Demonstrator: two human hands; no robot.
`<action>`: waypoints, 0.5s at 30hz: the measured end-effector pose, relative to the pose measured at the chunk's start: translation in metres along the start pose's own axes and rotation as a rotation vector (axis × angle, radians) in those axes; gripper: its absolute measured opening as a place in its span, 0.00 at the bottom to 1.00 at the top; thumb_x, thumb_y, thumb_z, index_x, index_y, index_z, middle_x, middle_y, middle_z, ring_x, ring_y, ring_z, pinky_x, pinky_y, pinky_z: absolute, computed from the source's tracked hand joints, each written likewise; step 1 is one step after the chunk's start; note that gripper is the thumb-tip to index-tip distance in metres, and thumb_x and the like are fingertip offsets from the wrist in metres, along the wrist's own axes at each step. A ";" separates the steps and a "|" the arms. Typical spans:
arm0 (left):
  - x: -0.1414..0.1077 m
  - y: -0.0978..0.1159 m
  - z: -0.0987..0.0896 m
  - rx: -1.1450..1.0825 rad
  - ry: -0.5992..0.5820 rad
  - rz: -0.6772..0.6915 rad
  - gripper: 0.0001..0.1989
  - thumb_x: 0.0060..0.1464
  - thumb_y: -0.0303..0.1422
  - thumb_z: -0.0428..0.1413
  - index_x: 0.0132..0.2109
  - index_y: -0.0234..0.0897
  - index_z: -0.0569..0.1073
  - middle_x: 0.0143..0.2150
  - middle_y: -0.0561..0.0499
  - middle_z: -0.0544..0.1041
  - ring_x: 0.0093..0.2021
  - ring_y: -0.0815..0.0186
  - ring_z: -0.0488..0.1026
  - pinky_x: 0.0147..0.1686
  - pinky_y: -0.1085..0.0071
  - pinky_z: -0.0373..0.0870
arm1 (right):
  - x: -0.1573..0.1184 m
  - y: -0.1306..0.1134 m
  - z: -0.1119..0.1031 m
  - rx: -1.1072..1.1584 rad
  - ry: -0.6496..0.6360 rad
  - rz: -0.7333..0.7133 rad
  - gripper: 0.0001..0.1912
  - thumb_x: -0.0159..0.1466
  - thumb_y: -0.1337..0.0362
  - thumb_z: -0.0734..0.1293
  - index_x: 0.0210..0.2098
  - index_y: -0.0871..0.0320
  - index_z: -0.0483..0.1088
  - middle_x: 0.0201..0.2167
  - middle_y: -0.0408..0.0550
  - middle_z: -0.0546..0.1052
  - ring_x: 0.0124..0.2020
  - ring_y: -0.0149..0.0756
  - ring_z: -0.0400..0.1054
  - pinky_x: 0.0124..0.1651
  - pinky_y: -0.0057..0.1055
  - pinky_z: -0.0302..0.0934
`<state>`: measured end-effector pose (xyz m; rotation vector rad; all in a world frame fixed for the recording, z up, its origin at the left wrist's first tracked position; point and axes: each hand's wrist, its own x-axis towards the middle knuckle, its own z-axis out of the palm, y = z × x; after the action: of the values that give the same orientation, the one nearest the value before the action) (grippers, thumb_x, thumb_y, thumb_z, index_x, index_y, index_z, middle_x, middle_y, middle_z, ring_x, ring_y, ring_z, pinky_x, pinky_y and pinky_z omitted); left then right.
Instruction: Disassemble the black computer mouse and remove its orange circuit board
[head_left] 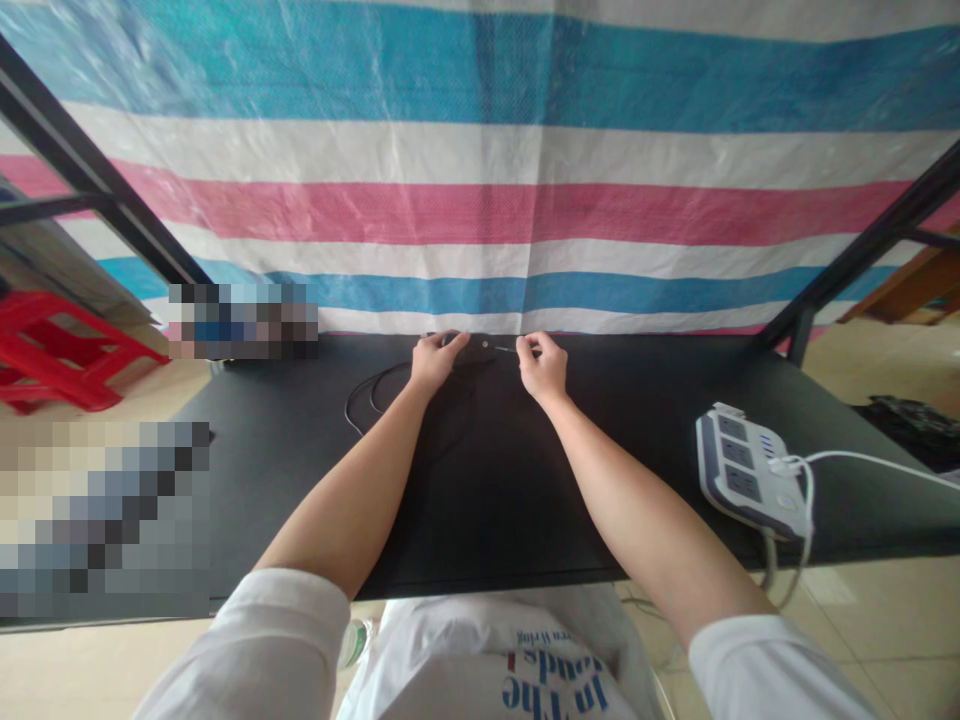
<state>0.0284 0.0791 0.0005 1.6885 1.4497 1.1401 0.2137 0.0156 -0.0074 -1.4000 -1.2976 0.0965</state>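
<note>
Left hand (437,362) curled round a dark corded object (472,353) at the worktop's (487,500) far side, apparently steadying it; right hand (544,368) pinched closed on a slim rod (505,349), pointing leftward.

We have the table (480,510) before us, and behind its far edge hangs the sheet (525,210). Our left hand (437,362) and our right hand (543,366) are near this far edge, side by side but apart. Between them is a small piece (485,344), and from our right hand a rod (505,349) points left. On the table, left of our left hand, lies the cable (346,408). At right on the table we find the power strip (752,473). The stool (82,325) stands on the floor (112,665), left of the table.
</note>
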 end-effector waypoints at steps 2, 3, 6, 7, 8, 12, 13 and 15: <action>0.000 0.000 0.000 -0.003 -0.002 -0.005 0.25 0.51 0.51 0.58 0.46 0.39 0.82 0.36 0.48 0.82 0.35 0.61 0.77 0.31 0.72 0.71 | 0.001 0.001 0.001 -0.019 0.008 -0.013 0.14 0.62 0.51 0.60 0.28 0.53 0.69 0.24 0.46 0.77 0.30 0.42 0.74 0.39 0.34 0.66; 0.000 0.000 0.000 -0.006 -0.003 -0.006 0.24 0.51 0.51 0.58 0.46 0.38 0.82 0.35 0.49 0.82 0.35 0.61 0.77 0.31 0.72 0.71 | 0.001 0.001 0.001 -0.027 0.011 -0.023 0.13 0.61 0.53 0.61 0.28 0.53 0.69 0.24 0.47 0.77 0.30 0.42 0.74 0.39 0.35 0.66; 0.000 0.000 0.000 -0.017 -0.003 0.001 0.24 0.51 0.51 0.58 0.46 0.38 0.82 0.33 0.49 0.82 0.33 0.61 0.77 0.29 0.72 0.70 | 0.001 0.000 0.000 -0.030 0.012 -0.031 0.10 0.59 0.56 0.61 0.29 0.54 0.69 0.25 0.47 0.77 0.29 0.41 0.74 0.39 0.35 0.66; 0.000 0.000 0.000 -0.019 -0.003 0.003 0.24 0.51 0.51 0.58 0.46 0.38 0.82 0.33 0.49 0.82 0.33 0.61 0.77 0.29 0.72 0.70 | 0.001 0.000 0.000 -0.028 0.013 -0.026 0.09 0.58 0.57 0.62 0.29 0.54 0.69 0.25 0.46 0.77 0.29 0.41 0.73 0.38 0.35 0.66; 0.000 0.000 0.000 -0.020 -0.002 0.004 0.24 0.50 0.51 0.58 0.46 0.38 0.82 0.33 0.49 0.82 0.32 0.61 0.77 0.29 0.72 0.71 | 0.001 0.000 0.000 -0.025 0.016 -0.019 0.09 0.57 0.57 0.62 0.30 0.54 0.69 0.24 0.46 0.76 0.28 0.40 0.73 0.38 0.35 0.66; 0.000 -0.001 0.000 -0.025 0.005 0.009 0.24 0.50 0.51 0.58 0.45 0.38 0.82 0.34 0.49 0.82 0.35 0.60 0.78 0.34 0.71 0.72 | 0.000 -0.002 -0.001 0.008 0.021 -0.013 0.08 0.55 0.58 0.63 0.32 0.54 0.69 0.24 0.44 0.75 0.27 0.39 0.71 0.38 0.35 0.66; 0.000 -0.001 0.000 -0.026 0.006 0.013 0.24 0.50 0.51 0.58 0.44 0.38 0.82 0.34 0.49 0.82 0.37 0.60 0.78 0.35 0.71 0.73 | 0.000 -0.002 -0.001 0.017 0.021 -0.014 0.08 0.54 0.58 0.63 0.32 0.54 0.68 0.24 0.44 0.75 0.27 0.39 0.71 0.39 0.35 0.66; -0.001 0.000 0.000 -0.027 0.010 0.017 0.22 0.50 0.50 0.58 0.44 0.39 0.83 0.35 0.49 0.82 0.39 0.59 0.78 0.38 0.70 0.73 | 0.000 -0.002 -0.001 0.033 0.016 -0.014 0.09 0.53 0.59 0.63 0.33 0.54 0.68 0.23 0.43 0.74 0.27 0.39 0.71 0.39 0.35 0.66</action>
<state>0.0281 0.0784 0.0006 1.6822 1.4226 1.1732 0.2126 0.0144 -0.0057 -1.3611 -1.2871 0.0973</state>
